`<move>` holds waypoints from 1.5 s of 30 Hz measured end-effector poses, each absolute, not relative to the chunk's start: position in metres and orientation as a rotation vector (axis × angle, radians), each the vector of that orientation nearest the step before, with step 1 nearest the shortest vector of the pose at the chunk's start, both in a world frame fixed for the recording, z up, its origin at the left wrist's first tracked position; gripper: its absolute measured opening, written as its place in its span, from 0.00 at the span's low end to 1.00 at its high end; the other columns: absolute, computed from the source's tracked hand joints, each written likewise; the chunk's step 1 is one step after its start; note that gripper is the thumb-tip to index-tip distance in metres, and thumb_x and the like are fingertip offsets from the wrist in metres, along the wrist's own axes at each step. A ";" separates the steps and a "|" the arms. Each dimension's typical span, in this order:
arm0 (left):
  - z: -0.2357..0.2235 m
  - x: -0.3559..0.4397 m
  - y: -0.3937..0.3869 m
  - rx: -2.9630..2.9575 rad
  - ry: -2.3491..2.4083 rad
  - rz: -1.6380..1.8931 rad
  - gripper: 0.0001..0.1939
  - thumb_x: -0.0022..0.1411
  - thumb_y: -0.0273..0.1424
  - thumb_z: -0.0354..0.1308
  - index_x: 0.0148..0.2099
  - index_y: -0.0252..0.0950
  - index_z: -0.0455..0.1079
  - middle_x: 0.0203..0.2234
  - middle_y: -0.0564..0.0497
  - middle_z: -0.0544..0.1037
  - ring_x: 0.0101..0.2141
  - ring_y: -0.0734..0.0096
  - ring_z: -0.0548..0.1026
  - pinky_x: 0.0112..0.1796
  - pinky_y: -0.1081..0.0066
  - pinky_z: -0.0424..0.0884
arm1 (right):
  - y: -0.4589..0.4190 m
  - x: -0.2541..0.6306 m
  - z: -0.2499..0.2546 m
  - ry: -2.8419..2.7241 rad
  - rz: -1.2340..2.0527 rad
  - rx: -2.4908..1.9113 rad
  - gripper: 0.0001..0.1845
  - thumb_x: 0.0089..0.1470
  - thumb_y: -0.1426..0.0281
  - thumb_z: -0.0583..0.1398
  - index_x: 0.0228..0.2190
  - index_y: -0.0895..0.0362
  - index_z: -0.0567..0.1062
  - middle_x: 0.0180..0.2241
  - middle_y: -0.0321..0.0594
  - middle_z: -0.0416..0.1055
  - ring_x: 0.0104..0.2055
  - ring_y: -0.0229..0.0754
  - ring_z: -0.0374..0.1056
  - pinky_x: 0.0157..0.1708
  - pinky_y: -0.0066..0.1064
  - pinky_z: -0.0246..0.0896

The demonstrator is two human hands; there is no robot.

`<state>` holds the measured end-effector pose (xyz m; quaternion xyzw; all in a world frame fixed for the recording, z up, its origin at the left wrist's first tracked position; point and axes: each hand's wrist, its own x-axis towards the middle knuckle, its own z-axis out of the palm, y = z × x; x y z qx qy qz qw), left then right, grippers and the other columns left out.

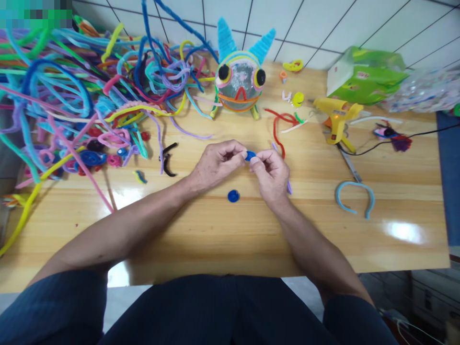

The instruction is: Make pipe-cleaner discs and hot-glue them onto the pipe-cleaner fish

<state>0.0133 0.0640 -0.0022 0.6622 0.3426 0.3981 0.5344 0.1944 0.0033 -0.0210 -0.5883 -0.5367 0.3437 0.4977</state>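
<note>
Over the middle of the wooden table (215,230), my left hand (215,163) and my right hand (271,175) meet, and both pinch a small blue coil of pipe cleaner (250,155) between their fingertips. A lilac pipe cleaner (289,187) sticks out under my right hand. A second blue coil (233,195) lies on the table just below my hands. Beyond them stands a round pipe-cleaner creature (240,76) with blue horns and black eyes.
A large tangle of coloured pipe cleaners (72,96) covers the left of the table. A yellow glue gun (337,120) with its cord, a red pipe cleaner (278,129), a bent light-blue pipe cleaner (355,196) and a green box (362,74) lie to the right.
</note>
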 end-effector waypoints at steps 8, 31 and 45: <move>-0.003 0.014 0.064 1.587 0.820 0.955 0.17 0.72 0.43 0.65 0.36 0.37 0.77 0.26 0.53 0.79 0.26 0.75 0.70 0.30 0.71 0.66 | 0.004 0.195 -0.023 -1.311 0.825 -1.419 0.11 0.68 0.59 0.64 0.36 0.51 0.75 0.29 0.30 0.72 0.29 0.36 0.65 0.32 0.34 0.67; -0.005 0.013 0.064 1.610 0.800 0.974 0.14 0.73 0.39 0.64 0.37 0.35 0.78 0.26 0.54 0.80 0.26 0.77 0.71 0.30 0.74 0.66 | 0.004 0.194 -0.022 -1.291 0.843 -1.407 0.14 0.69 0.55 0.65 0.36 0.51 0.75 0.29 0.30 0.72 0.29 0.35 0.66 0.35 0.35 0.71; -0.003 0.013 0.064 1.605 0.803 0.965 0.13 0.72 0.38 0.64 0.37 0.35 0.77 0.25 0.54 0.78 0.26 0.77 0.69 0.30 0.73 0.66 | 0.004 0.195 -0.022 -1.308 0.829 -1.410 0.10 0.68 0.60 0.64 0.36 0.51 0.75 0.29 0.30 0.72 0.28 0.35 0.65 0.32 0.34 0.63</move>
